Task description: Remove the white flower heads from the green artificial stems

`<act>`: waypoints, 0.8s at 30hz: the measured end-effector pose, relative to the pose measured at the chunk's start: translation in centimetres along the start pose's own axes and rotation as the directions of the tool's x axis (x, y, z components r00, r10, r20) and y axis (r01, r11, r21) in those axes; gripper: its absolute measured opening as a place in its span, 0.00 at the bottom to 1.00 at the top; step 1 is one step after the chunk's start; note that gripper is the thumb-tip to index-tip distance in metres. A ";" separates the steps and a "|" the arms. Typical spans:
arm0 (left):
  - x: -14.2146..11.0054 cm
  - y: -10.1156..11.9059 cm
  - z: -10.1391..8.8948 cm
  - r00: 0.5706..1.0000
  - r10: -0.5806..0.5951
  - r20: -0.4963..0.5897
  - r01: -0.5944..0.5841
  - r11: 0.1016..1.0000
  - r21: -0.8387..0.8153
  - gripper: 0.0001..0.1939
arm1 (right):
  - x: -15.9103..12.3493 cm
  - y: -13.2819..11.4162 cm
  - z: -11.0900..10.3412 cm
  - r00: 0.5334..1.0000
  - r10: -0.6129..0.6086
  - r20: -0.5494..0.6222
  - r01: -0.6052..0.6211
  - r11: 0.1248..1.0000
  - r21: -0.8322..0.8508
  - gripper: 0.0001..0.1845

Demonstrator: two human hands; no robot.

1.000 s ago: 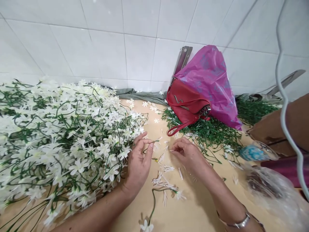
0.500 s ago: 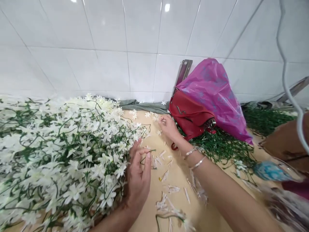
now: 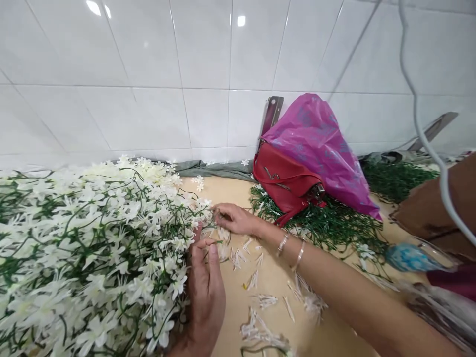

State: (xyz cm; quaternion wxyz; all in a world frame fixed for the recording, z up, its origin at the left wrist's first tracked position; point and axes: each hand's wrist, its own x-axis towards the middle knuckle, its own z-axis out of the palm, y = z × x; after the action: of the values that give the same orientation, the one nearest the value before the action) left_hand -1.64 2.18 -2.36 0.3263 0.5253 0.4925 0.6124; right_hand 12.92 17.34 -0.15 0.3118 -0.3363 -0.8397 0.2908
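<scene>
Two hands are seen: one left hand [image 3: 206, 297] at 6 o'clock and one right hand [image 3: 236, 219] near the middle. Two bangles [image 3: 291, 249] are worn on the right wrist. One big heap of white flowers [image 3: 92, 248] is seen at 9 o'clock. One red bag [image 3: 286, 181] and one pink plastic bag [image 3: 320, 144] are seen at 1 o'clock. The loose white bits [image 3: 260, 292] are too many to be counted.

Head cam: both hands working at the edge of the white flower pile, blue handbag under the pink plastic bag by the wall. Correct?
Not quite: the handbag is red, not blue, as the head view shows. The rest holds: the left hand and right hand are at the edge of the white flower pile, and the handbag lies under the pink plastic bag by the wall.
</scene>
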 end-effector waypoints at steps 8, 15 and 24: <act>0.2 0.8 -0.2 0.991 0.099 0.093 -0.092 0.993 -0.075 0.09 | -12.9 -7.8 -2.7 0.971 0.159 0.178 -0.188 0.968 0.165 0.07; -1.5 3.7 -0.7 0.939 -0.060 0.338 0.079 0.996 -0.043 0.09 | -16.5 -10.5 -5.6 0.942 0.335 -0.031 -0.327 0.934 0.142 0.12; -3.0 5.2 -2.7 0.831 0.038 0.555 -0.047 0.999 0.003 0.09 | -16.8 -13.5 -3.5 0.806 0.464 -0.367 -0.292 0.851 0.435 0.14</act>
State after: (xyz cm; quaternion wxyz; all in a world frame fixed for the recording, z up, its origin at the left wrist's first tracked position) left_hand -2.89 -2.84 1.68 0.4369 0.6937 0.3702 0.4369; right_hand 19.98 -2.38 6.00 0.4916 -0.4960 -0.5883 0.4078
